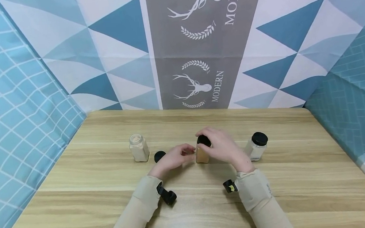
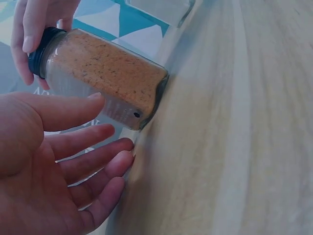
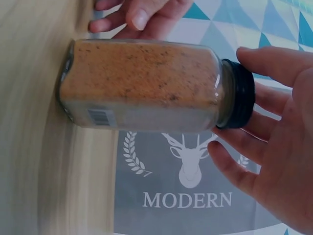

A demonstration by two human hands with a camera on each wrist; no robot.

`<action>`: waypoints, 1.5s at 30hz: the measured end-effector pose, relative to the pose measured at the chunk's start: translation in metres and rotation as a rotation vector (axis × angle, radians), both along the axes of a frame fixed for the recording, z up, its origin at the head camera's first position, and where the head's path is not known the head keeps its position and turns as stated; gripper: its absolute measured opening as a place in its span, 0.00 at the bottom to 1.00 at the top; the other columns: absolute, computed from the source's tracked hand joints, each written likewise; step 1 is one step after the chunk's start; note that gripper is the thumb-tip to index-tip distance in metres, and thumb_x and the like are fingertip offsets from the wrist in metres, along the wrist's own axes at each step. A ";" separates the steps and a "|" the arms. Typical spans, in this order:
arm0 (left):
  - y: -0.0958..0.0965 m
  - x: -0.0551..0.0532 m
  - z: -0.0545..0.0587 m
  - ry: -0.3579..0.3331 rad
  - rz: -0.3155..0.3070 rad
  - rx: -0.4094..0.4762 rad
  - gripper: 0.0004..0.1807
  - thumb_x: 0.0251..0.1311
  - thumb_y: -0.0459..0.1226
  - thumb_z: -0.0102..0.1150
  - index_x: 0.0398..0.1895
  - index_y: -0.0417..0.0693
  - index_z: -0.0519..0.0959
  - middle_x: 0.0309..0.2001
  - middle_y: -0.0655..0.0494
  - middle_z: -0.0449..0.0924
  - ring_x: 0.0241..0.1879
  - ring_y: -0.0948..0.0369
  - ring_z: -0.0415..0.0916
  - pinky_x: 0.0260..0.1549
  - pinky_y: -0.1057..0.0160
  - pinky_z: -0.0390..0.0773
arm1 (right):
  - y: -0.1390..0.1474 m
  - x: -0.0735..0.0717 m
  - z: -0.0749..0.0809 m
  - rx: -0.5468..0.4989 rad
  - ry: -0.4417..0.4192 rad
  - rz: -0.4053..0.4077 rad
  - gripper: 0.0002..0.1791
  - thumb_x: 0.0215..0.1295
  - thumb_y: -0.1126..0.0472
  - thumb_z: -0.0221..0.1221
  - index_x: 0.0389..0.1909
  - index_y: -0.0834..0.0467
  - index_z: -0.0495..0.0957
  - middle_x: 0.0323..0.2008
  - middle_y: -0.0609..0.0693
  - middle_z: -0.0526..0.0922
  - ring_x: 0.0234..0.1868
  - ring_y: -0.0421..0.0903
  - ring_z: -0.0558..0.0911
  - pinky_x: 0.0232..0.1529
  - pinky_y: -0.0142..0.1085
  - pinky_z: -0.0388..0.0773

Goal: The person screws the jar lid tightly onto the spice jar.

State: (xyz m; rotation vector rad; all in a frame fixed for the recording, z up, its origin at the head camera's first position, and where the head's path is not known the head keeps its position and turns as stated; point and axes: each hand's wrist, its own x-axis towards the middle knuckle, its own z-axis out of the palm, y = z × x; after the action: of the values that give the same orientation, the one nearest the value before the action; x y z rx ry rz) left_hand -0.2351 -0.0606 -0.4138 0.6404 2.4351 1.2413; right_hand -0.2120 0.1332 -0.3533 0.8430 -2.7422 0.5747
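Note:
A glass spice jar [image 1: 202, 157] of orange-brown seasoning with dark specks stands upright on the wooden table, its black lid [image 3: 238, 94] on. My right hand [image 1: 220, 145] grips that lid from above, thumb on one side and fingers on the other. Beside the jar is my left hand [image 1: 175, 157], its fingers loosely bent and holding nothing. In the left wrist view the left thumb and fingers [image 2: 83, 161] lie close to the jar's lower part; whether they touch it I cannot tell.
An open jar of pale powder [image 1: 139, 149] stands on the left, with a loose black lid [image 1: 159, 156] between it and my left hand. To the right is a black-lidded jar of white contents [image 1: 256, 146]. A patterned cloth backdrop [image 1: 189, 47] rises behind the table [image 1: 199, 219].

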 end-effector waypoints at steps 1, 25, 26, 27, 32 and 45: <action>0.000 0.000 0.000 -0.002 0.005 -0.003 0.18 0.58 0.42 0.56 0.51 0.46 0.74 0.48 0.53 0.77 0.48 0.57 0.73 0.48 0.55 0.71 | -0.001 0.000 -0.001 0.001 0.006 -0.001 0.18 0.60 0.53 0.56 0.49 0.56 0.75 0.48 0.50 0.79 0.51 0.47 0.76 0.52 0.44 0.70; -0.017 -0.002 0.017 0.017 0.146 -0.011 0.11 0.55 0.35 0.57 0.40 0.40 0.77 0.33 0.50 0.79 0.32 0.55 0.77 0.31 0.66 0.72 | -0.021 0.002 -0.010 -0.036 0.116 0.029 0.18 0.62 0.60 0.55 0.53 0.57 0.72 0.48 0.48 0.79 0.53 0.46 0.74 0.56 0.43 0.66; -0.017 -0.002 0.018 0.021 0.147 -0.007 0.10 0.55 0.35 0.57 0.39 0.39 0.77 0.32 0.50 0.78 0.31 0.55 0.76 0.30 0.66 0.72 | -0.022 0.003 -0.010 -0.054 0.106 0.037 0.19 0.62 0.60 0.55 0.55 0.57 0.71 0.48 0.49 0.79 0.54 0.46 0.74 0.57 0.43 0.65; -0.018 -0.002 0.019 0.030 0.146 -0.008 0.10 0.55 0.35 0.57 0.39 0.39 0.77 0.32 0.50 0.78 0.31 0.56 0.76 0.30 0.66 0.72 | -0.023 0.004 -0.009 -0.072 0.100 0.043 0.20 0.62 0.61 0.54 0.56 0.58 0.70 0.48 0.49 0.78 0.54 0.46 0.74 0.57 0.43 0.65; -0.019 -0.002 0.023 0.052 0.167 -0.030 0.09 0.55 0.35 0.57 0.37 0.41 0.78 0.30 0.53 0.78 0.30 0.60 0.74 0.31 0.65 0.72 | -0.027 0.006 -0.009 -0.103 0.107 0.062 0.20 0.62 0.63 0.55 0.55 0.58 0.70 0.47 0.49 0.78 0.52 0.45 0.75 0.58 0.42 0.64; -0.027 -0.001 0.038 0.129 0.201 -0.066 0.08 0.56 0.38 0.57 0.37 0.44 0.77 0.31 0.53 0.78 0.33 0.60 0.73 0.34 0.63 0.72 | -0.034 0.007 -0.014 -0.003 0.202 0.072 0.10 0.59 0.62 0.56 0.42 0.55 0.75 0.42 0.46 0.80 0.49 0.44 0.76 0.58 0.46 0.64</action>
State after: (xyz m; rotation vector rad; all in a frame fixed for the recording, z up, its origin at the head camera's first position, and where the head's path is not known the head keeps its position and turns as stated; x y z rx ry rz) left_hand -0.2361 -0.0873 -0.3759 0.4798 2.6909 1.2205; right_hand -0.2053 0.0993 -0.3668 0.9474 -2.5379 0.4781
